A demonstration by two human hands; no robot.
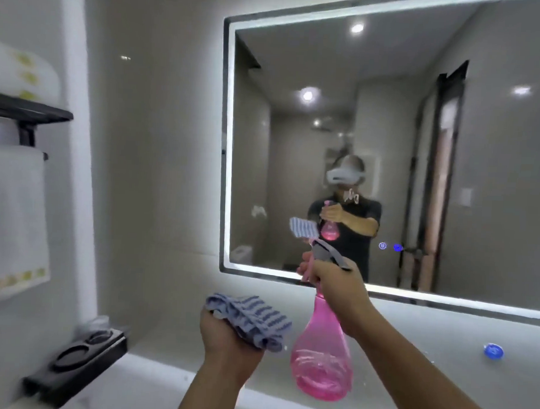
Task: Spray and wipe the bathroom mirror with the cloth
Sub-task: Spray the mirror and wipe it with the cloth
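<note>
Mirror [417,148] ahead; right hand [336,283] grips pink spray bottle [321,359] aimed at it, left hand [227,334] clutches striped cloth [252,320].

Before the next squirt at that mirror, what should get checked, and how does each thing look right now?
1. Right hand grips the pink spray bottle at its neck: ok.
2. Nozzle faces the mirror: ok.
3. Liquid in the bottle: ok, low.
4. Left hand holds the striped cloth ready: ok.
5. Cloth out of the spray's path: ok, it sits lower and left.
6. Finger on the trigger: cannot tell.
</note>
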